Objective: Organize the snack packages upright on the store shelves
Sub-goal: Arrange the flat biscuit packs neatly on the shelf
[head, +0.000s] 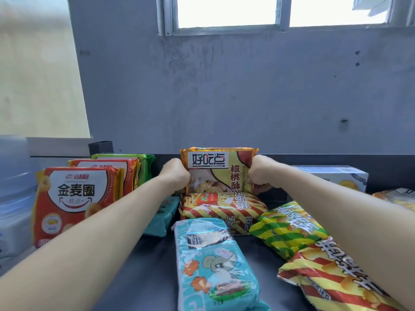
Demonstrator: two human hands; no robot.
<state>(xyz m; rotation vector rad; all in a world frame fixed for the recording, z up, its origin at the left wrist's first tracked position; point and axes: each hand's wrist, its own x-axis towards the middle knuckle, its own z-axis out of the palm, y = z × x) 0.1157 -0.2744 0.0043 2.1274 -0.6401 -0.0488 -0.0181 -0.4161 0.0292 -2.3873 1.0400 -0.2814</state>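
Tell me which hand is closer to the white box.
Right. The right hand grips the orange pack just left of the white box; the left hand grips the pack's opposite edge.

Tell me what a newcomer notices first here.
Two bare arms reach to the middle, where the left hand and right hand grip the sides of an orange cookie pack, held upright on the dark shelf. At left, red snack packs stand in a row. Nearer and to the right, a teal pack and striped bags lie flat.
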